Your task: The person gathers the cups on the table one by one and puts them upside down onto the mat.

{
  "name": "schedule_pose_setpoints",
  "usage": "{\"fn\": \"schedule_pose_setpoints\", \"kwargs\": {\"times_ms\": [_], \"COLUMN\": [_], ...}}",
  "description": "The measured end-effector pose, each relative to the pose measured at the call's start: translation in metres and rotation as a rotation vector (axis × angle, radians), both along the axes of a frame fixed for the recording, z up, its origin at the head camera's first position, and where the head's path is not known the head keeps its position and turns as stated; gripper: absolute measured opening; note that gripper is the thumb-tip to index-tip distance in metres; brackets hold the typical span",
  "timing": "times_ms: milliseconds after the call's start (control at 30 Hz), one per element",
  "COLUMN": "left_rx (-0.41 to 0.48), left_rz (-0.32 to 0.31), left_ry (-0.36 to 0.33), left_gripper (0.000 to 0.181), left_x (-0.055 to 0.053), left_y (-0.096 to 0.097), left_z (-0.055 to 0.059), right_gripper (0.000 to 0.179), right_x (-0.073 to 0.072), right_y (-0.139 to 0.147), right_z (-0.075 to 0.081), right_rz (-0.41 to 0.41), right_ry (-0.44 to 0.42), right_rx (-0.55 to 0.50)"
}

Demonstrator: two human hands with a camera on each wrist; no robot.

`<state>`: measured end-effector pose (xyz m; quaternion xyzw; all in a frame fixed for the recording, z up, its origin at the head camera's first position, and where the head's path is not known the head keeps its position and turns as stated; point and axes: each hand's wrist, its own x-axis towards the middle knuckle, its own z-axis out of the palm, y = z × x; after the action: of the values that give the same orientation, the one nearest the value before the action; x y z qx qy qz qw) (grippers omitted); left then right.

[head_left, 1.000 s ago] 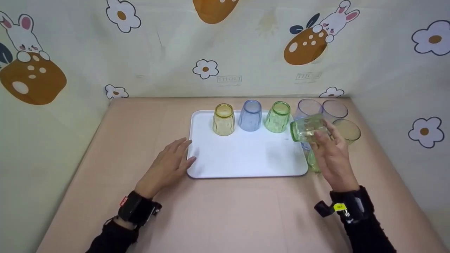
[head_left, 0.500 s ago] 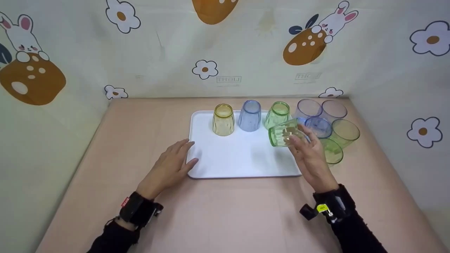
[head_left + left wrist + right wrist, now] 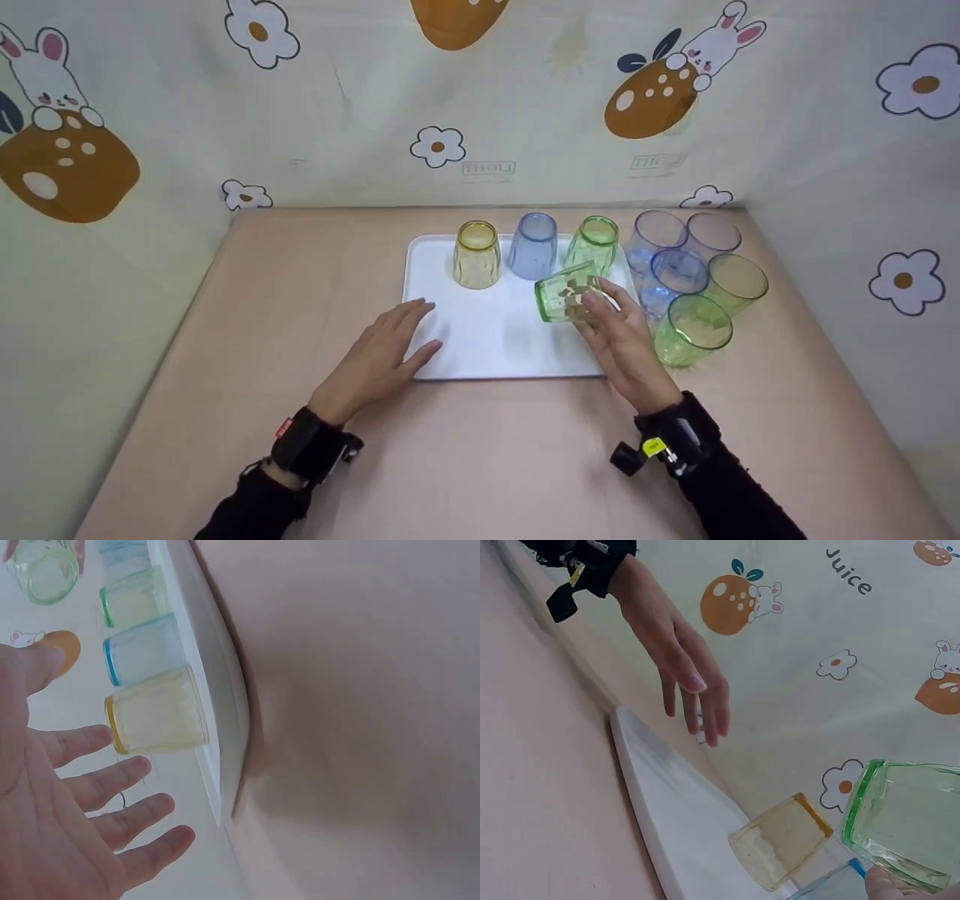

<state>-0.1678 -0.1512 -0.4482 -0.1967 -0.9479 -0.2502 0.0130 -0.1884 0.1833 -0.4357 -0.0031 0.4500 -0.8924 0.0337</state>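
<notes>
Fingers of the right hand [image 3: 626,349] were clamped on a green glass [image 3: 556,297], tipped on its side and raised above the tray [image 3: 480,341]. Since the earlier frames, hand and glass had travelled leftward from the right edge to over the tray's middle, uncovering the cluster of upright glasses [image 3: 694,330] standing to the right. Fingers of the left hand [image 3: 375,364] were spread, holding nothing, having shifted slightly rightward over the tray's left edge. Along the back, unchanged, stood inverted yellow [image 3: 477,262], blue [image 3: 533,251] and green [image 3: 592,251] glasses.
</notes>
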Motion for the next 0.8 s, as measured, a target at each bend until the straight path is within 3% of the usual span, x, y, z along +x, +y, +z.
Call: {"fn": "schedule_pose_setpoints", "kwargs": {"times_ms": [167, 267, 367, 633, 733, 800], "left_rx": [0.130, 0.264, 0.461, 1.120, 1.270, 1.327], "left_rz": [-0.051, -0.080, -0.102, -0.084, -0.090, -0.105], "left_ry": [-0.041, -0.069, -0.113, -0.267, -0.279, -0.252], "left_gripper": [0.068, 0.076, 0.084, 0.117, 0.129, 0.132], "left_x": [-0.005, -0.009, -0.013, -0.021, -0.024, -0.025], "left_y": [0.018, 0.030, 0.044, 0.081, 0.092, 0.098], "left_z": [0.000, -0.001, -0.003, -0.006, -0.010, -0.013], "right_gripper": [0.061, 0.062, 0.064, 0.066, 0.065, 0.063], "right_x": [0.001, 0.002, 0.002, 0.003, 0.004, 0.005], "right_y": [-0.016, -0.025, -0.033, -0.052, -0.058, -0.062], "right_z": [0.002, 0.003, 0.005, 0.009, 0.011, 0.011], "right_rz": [0.024, 0.043, 0.072, 0.157, 0.183, 0.203], "right_ry": [-0.007, -0.002, 0.008, 0.027, 0.030, 0.030], "right_rx": [-0.017, -0.020, -0.017, -0.031, -0.068, -0.096]}}
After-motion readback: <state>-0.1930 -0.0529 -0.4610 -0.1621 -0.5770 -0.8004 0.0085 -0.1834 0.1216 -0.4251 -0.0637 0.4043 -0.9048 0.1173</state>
